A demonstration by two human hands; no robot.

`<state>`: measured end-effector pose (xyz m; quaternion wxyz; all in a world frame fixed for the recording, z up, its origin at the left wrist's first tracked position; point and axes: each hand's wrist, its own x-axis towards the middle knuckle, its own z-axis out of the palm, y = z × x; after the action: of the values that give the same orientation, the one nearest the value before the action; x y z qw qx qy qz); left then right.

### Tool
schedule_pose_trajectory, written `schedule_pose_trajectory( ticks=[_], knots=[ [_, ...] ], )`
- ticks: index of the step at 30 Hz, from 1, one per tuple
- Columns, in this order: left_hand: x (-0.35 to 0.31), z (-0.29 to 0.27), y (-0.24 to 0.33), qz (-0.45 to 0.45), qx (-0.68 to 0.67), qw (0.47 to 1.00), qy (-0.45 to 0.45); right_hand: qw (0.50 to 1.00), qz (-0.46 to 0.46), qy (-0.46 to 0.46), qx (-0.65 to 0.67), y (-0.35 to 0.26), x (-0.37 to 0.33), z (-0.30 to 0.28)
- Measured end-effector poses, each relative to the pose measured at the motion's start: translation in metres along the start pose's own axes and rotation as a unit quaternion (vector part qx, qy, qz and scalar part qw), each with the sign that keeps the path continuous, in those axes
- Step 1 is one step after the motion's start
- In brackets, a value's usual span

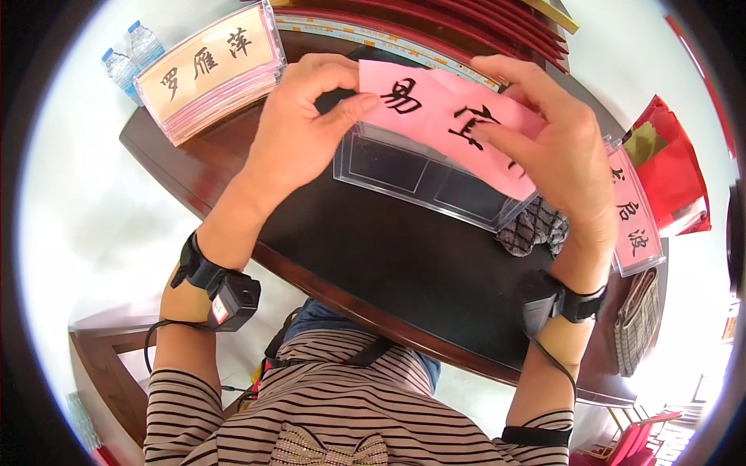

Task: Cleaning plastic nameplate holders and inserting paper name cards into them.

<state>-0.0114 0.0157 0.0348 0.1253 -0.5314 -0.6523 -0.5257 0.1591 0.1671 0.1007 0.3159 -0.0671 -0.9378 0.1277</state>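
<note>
Between my two hands a pink paper name strip [437,99] with black brush characters is stretched, slightly bent. My left hand [298,128] pinches its left end between thumb and fingers. At the other end my right hand [566,144] grips the strip, thumb in front and fingers behind. Below the paper a clear acrylic name-plate holder [420,177] lies on the dark table, partly covered by the strip; no insert shows in its visible part. Close to the holder's right end is a crumpled dark checked cloth [530,228], partly hidden by my right wrist.
Clear name plates with paper inserts [210,74] are stacked at the far left, beside two water bottles [132,58]. Dark red folders [497,31] lie at the back. On the right are another pink name plate [631,213], a red bag [672,167] and a folded checked cloth [637,322].
</note>
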Motion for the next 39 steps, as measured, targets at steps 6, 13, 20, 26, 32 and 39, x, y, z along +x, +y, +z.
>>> schedule_pose_trajectory(
  ticks=[6,13,20,26,32,39],
  knots=[
    [-0.006,-0.002,-0.009,-0.051,-0.039,0.998,-0.001,0.999,0.021,-0.042,0.025,0.029,-0.005,-0.023],
    [-0.006,-0.005,-0.007,-0.052,-0.032,0.998,-0.013,0.996,0.06,-0.06,-0.01,0.018,-0.003,-0.028],
    [-0.011,-0.004,-0.014,-0.021,-0.023,0.999,-0.015,0.997,0.043,-0.057,-0.009,0.012,-0.006,-0.026],
    [-0.008,-0.001,-0.009,-0.02,0.016,0.999,-0.045,0.996,0.05,-0.074,-0.001,0.013,-0.006,-0.025],
    [-0.005,0.001,-0.011,-0.017,0.054,0.998,-0.031,0.994,0.056,-0.084,0.041,0.016,-0.006,-0.027],
    [-0.006,0.0,-0.009,-0.024,0.046,0.997,-0.055,0.991,0.056,-0.118,0.033,0.016,-0.004,-0.03]
  ],
)
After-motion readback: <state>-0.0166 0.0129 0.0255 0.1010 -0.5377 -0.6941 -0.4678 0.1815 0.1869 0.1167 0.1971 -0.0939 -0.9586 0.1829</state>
